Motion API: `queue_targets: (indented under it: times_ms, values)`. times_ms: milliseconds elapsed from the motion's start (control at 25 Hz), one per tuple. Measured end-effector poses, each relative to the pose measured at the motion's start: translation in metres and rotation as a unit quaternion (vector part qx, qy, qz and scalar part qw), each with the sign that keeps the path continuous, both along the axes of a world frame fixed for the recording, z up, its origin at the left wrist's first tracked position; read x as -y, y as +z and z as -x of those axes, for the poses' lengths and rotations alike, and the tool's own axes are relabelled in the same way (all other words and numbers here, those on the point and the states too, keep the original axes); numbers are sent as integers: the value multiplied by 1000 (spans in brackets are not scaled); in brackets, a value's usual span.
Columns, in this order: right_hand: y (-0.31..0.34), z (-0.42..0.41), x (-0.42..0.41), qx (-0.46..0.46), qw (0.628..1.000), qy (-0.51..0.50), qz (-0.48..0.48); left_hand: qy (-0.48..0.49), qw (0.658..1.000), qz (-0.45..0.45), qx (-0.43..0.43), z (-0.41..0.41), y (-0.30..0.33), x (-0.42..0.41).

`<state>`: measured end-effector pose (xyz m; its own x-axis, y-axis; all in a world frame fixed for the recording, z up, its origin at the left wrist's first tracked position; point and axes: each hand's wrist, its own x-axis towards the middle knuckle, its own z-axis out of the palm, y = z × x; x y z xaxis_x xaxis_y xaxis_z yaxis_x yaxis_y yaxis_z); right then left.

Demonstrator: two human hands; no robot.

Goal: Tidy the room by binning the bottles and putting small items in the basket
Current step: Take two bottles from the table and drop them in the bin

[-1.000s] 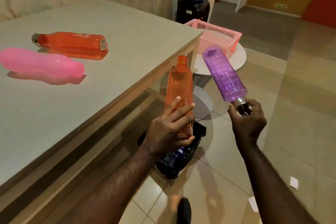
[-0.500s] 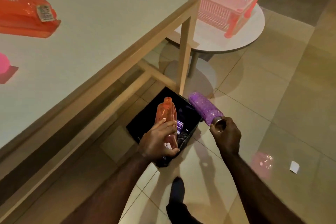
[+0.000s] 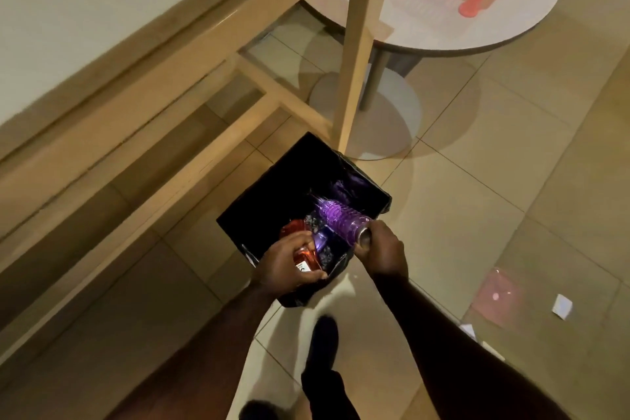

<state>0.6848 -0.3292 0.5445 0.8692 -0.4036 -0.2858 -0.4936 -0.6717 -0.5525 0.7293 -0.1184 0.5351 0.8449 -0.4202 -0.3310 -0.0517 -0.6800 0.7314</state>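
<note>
The right hand [image 3: 380,251] gripped the purple bottle [image 3: 341,218] by its cap, long axis slanting ahead-left into the bin [image 3: 269,181]; the left hand [image 3: 289,262] held the orange bottle [image 3: 300,249].

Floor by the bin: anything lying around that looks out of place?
Yes. A few white paper scraps lie loose on the tiles, right of the black bin and apart from it. Both bottles, orange and purple, are held over the bin, nothing spilled.
</note>
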Motion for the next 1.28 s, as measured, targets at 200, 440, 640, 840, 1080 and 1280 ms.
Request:
queue_targets:
  times_ms: [200, 440, 640, 840, 1080, 1280]
  values:
    - [-36, -13, -3, 41, 989, 135, 53, 32, 997, 15, -65, -6, -47, 2]
    - [-81, -33, -17, 41, 983, 164, 78, 28, 994, 5, -105, -11, -94, 1]
    - [-116, -44, -24, -50, 981, 174, 66, 20, 992, -11, -121, -21, -124, -4]
    - [-136, -52, -28, -80, 973, 198, 87, 2, 993, -5, -117, -29, -143, -4]
    - [-127, -43, -37, -67, 981, 171, 55, -4, 995, -19, -100, -29, -137, -18]
    - [-76, -28, -38, 10, 980, 180, 80, 3, 996, 0, -86, -21, -83, -31]
